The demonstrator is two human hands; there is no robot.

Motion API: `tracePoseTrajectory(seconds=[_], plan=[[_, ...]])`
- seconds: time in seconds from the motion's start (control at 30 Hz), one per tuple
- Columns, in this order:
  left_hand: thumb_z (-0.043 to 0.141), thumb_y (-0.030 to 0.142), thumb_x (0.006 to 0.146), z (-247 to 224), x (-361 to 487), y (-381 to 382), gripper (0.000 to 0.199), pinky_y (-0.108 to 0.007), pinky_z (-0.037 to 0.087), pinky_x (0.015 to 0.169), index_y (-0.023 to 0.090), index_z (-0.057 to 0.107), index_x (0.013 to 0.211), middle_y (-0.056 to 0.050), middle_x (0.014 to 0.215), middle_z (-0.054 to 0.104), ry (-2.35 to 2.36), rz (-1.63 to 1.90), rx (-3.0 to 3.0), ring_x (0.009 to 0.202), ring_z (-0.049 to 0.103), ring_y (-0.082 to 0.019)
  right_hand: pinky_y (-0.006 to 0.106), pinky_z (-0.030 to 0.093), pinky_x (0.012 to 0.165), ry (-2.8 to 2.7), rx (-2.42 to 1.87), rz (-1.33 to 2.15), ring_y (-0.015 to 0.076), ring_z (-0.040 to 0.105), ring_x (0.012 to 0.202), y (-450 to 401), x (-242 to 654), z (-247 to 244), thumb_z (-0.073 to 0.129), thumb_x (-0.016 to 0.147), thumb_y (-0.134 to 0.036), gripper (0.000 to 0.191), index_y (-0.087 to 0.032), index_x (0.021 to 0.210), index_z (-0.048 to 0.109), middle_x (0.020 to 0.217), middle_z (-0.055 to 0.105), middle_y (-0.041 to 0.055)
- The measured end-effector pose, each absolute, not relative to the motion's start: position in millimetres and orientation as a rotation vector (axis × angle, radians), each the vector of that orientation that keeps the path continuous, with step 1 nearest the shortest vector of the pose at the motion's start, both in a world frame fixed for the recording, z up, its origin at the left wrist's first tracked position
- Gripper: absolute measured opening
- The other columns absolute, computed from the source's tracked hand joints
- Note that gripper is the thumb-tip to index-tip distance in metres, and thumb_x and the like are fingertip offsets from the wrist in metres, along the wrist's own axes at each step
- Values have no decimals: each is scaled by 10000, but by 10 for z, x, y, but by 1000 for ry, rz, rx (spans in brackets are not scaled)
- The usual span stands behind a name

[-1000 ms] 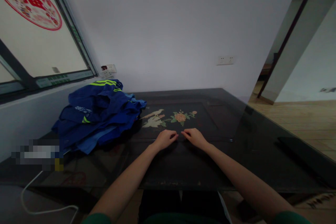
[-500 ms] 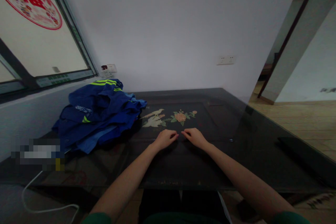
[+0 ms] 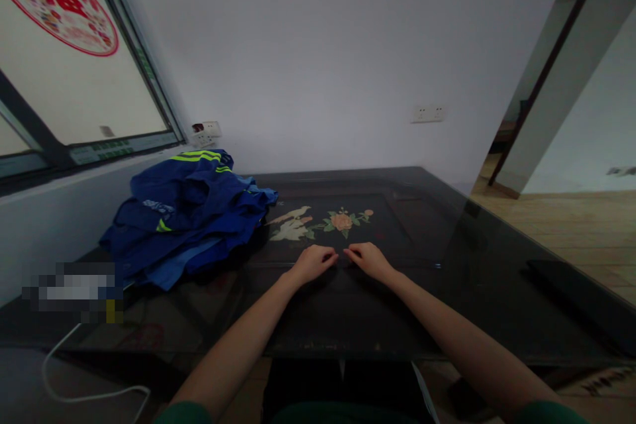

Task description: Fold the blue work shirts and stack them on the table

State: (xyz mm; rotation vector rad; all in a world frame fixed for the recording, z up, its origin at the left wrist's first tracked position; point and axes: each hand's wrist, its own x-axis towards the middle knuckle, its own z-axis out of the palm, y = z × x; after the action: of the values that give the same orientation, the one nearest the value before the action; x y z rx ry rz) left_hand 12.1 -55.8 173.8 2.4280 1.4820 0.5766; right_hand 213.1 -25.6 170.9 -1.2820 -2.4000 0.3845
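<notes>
My left hand [image 3: 314, 264] rests on the dark, glossy tabletop [image 3: 348, 318] with its fingers curled in. Facing it across a small gap is my right hand [image 3: 368, 260], curled the same way. I see nothing held in either one. Just beyond my hands, the tabletop carries a picture of pale birds [image 3: 291, 228] and a peach-coloured flower [image 3: 342, 221]. A heap of blue clothes [image 3: 183, 212] with yellow-green stripes lies to the left, apart from my left hand.
A flat black object [image 3: 571, 298] lies near the table's right edge. A white cable [image 3: 89, 399] hangs at the lower left, beside a blurred-out patch. Wall sockets [image 3: 428, 114] sit above the table's far edge, and a window [image 3: 99, 99] is on the left.
</notes>
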Motion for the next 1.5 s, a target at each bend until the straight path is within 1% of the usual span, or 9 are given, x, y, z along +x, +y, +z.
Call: tracePoseTrajectory(seconds=[0.17,0.3,0.43,0.57,0.7,0.83,1.0,1.3,1.5], plan=[[466,295,926,1894,41,-546,269,-238,397,668,186,647,761,-20,722,652,1529,770,2411,697,584,-152,240,293,584,-2416,-1275,414,152,586,655,-240,2144,1708,430,959,-365,389,-168,714,658,704,673,48],[474,240,906,2210,-381,-470,181,-334,405,941,185,646,899,-64,964,669,1839,1518,2180,987,588,-201,239,301,586,-2424,-1271,467,155,598,667,-219,2162,1701,420,962,-377,399,-171,716,657,704,671,49],[499,200,851,2473,-1229,-404,264,-390,359,1039,150,582,1096,-108,1145,588,2265,2097,1688,1147,497,-238,239,298,582,-2435,-1229,468,155,598,665,-216,2171,1692,411,965,-375,398,-171,720,651,718,673,53],[576,194,780,2489,-2045,-346,456,-471,317,1073,107,514,1223,-176,1291,507,2672,1932,1251,1265,417,-308,237,297,588,-2442,-1224,469,156,596,666,-226,2168,1690,417,958,-383,400,-178,697,641,706,667,47],[627,280,767,2317,-2431,-275,548,-473,374,1030,81,486,1258,-207,1277,541,2692,1530,1225,1218,490,-333,233,308,603,-2427,-1234,474,155,604,688,-245,2164,1704,426,951,-381,387,-184,700,645,709,667,43],[576,325,815,2253,-2534,-264,455,-528,431,947,109,552,1215,-198,1156,634,2724,1361,1259,1095,583,-373,232,315,601,-2424,-1255,488,154,605,687,-268,2162,1729,431,949,-370,382,-185,700,652,720,675,45],[493,275,864,2453,-2503,-314,356,-424,439,980,124,597,1169,-151,1162,658,2695,1423,1447,1108,594,-306,233,312,594,-2426,-1257,490,160,605,688,-290,2157,1767,432,952,-369,381,-187,705,659,721,676,48],[505,272,869,2772,-1326,-372,278,-374,417,1028,124,633,1067,-124,1125,668,2217,1588,2111,1108,593,-250,234,319,593,-2426,-1249,508,165,605,697,-261,2162,1728,449,943,-364,343,-192,754,677,745,680,52],[536,277,890,2419,-2,-721,248,-366,433,1013,144,650,1066,-119,1109,677,1630,1405,2268,1088,606,-238,233,375,622,-2142,-1194,543,158,596,682,-103,2285,1768,495,894,-308,232,-203,1046,635,763,654,25]])
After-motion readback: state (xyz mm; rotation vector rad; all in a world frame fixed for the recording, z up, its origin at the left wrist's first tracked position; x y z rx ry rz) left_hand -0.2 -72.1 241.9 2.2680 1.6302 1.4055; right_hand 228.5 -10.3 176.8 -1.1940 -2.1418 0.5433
